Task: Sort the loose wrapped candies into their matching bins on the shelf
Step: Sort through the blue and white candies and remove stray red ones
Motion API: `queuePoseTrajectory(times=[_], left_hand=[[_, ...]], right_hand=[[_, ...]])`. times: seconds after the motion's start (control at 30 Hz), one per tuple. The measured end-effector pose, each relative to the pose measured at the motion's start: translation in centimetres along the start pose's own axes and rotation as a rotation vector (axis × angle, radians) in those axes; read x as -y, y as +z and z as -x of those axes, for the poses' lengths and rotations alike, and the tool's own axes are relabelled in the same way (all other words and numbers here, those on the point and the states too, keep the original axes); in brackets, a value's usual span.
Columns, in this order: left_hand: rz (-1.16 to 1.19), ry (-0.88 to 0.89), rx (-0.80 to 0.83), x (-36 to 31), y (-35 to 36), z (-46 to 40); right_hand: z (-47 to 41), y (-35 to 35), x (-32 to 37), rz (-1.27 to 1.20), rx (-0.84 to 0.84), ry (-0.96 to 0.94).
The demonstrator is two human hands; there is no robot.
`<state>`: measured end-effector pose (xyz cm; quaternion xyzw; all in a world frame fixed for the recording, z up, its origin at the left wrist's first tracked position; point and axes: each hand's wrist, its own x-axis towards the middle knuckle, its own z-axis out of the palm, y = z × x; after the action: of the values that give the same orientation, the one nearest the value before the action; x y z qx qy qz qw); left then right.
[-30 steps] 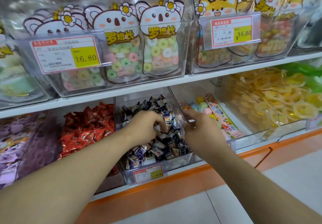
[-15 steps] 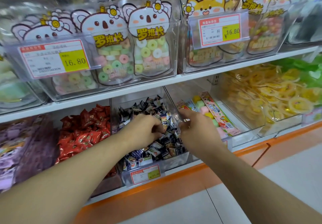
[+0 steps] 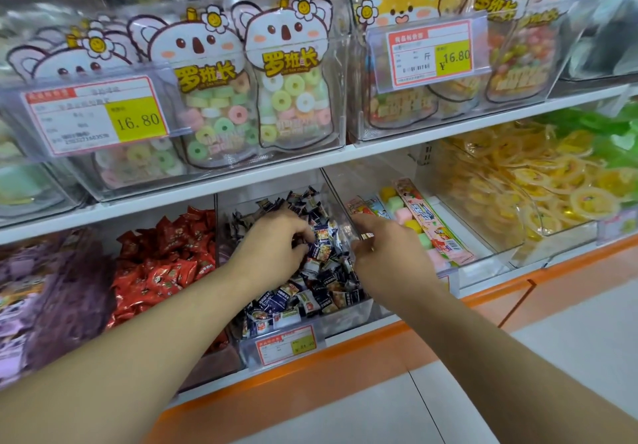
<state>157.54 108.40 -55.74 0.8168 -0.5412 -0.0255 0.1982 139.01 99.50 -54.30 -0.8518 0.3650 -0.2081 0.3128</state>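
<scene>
On the lower shelf: a clear bin (image 3: 345,316) heaped with dark-wrapped candies (image 3: 321,281), between the red candies (image 3: 165,260) and the bin of pastel cubes and candy sticks (image 3: 435,229).
Left hand (image 3: 272,250): fingers curled down into the dark heap, apparently gripping a few pieces; what it holds is hidden.
Right hand (image 3: 386,257): at the clear divider wall on the bin's right, pinching a small shiny wrapper (image 3: 366,236) at its fingertips.
Handling: likely very light, small pieces; glossy film looks slippery and crinkly, the sweet inside probably firm.
Where to take hold: pinch the body of one piece or its crimped end, not the loose heap.
Risk: neighbours may slide or spill forward.
</scene>
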Motion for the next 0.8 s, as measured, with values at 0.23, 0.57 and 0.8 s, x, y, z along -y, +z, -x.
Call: queuePoseTrajectory(times=[0.23,0.57,0.8], left_hand=[[0.039,-0.059,0.205,-0.3,0.4,0.5],[-0.123,-0.103,0.339,0.0,0.4,-0.3],[-0.045,-0.141,0.419,-0.2,0.0,-0.4]], right_hand=[[0.0,0.1,0.0,0.003,-0.004,-0.004],[0.0,0.0,0.0,0.021,-0.001,0.003],[0.0,0.0,0.0,0.018,-0.004,0.004]])
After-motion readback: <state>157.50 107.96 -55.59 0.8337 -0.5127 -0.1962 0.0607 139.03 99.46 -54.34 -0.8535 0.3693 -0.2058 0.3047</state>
